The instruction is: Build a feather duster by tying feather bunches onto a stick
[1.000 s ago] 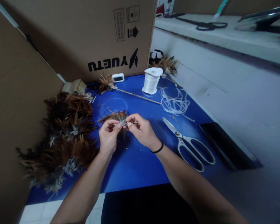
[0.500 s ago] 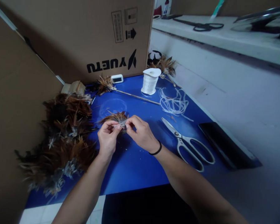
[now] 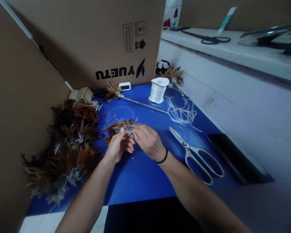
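A small bunch of brown feathers with a pale tied end is held between both hands over the blue table. My left hand grips its near side, thumb on top and fingers curled underneath. Fingertips of my right hand are pinched at the pale end, where a thin clear strand seems to loop. Left of the hands lies a big heap of brown and black feather bunches. Metal scissors rest right of my right hand, beside a tangle of clear strips.
Behind the hands are a feathered stick, a white spool and a small white device. A black flat object lies at the right edge. Cardboard stands at the back and left. Black scissors sit on the ledge.
My left fingers have curled under the bunch, and my right hand has turned with its fingers closer together. The whole view has shifted slightly, with the scene lower and to the right.
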`<state>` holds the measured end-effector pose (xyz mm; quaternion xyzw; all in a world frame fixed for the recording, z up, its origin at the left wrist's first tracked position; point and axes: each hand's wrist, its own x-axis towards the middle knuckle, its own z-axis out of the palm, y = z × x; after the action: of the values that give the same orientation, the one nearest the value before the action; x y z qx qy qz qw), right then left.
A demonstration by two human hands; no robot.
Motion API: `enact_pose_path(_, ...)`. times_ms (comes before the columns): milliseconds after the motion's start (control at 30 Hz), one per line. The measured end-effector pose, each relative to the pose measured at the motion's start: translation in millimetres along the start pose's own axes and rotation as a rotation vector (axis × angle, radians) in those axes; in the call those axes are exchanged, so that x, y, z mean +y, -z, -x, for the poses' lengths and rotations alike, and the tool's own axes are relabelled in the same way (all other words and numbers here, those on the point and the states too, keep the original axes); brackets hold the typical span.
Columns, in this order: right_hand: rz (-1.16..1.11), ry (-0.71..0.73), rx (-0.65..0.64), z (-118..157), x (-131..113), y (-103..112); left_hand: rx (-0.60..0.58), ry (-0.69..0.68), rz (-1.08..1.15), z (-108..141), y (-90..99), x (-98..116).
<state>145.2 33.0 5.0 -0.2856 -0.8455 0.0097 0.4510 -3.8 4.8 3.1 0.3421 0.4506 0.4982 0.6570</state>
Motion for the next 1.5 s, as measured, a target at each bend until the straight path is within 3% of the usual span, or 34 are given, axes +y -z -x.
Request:
enact_pose_path(100,0.012,0.074,-0.056,0,0,0,-0.019,-0.03,-0.006,1,0.4,1)
enact_pose_path(200,-0.052,0.036,-0.084,0,-1,0,0.022,-0.106,-0.017,0,1.0,2)
enact_pose_path(267,-0.147,-0.085,-0.053,0,-3,-1,0.054,-0.161,-0.033,-1,1.5,2)
enact_pose_path(367,-0.372,-0.397,0.004,-1,-5,-5,0.116,-0.254,-0.097,-3,2.2,-2)
enact_pose_path(467,-0.677,-0.673,-0.028,-1,-6,-11,0.16,-0.341,-0.21,-6,2.3,-7)
enact_pose_path(600,-0.895,-0.827,-0.02,-1,-4,-14,0.172,-0.395,-0.272,-7,1.9,-13)
enact_pose_path(733,-0.914,-0.85,0.021,-4,0,-11,0.096,-0.334,-0.178,-6,1.0,-11)
enact_pose_path(933,-0.972,-0.861,-0.048,-7,2,-6,-0.066,-0.043,-0.023,-6,1.3,-7)
enact_pose_path(1067,-1.008,-0.822,-0.042,-8,0,-5,-0.105,-0.006,-0.05,-6,2.1,-9)
enact_pose_path(1267,-1.026,-0.854,0.111,-8,9,-6,-0.056,-0.037,-0.003,-7,2.1,-10)
enact_pose_path(1500,-1.283,-0.989,0.322,-9,15,-3,0.047,-0.071,0.117,-13,3.6,-12)
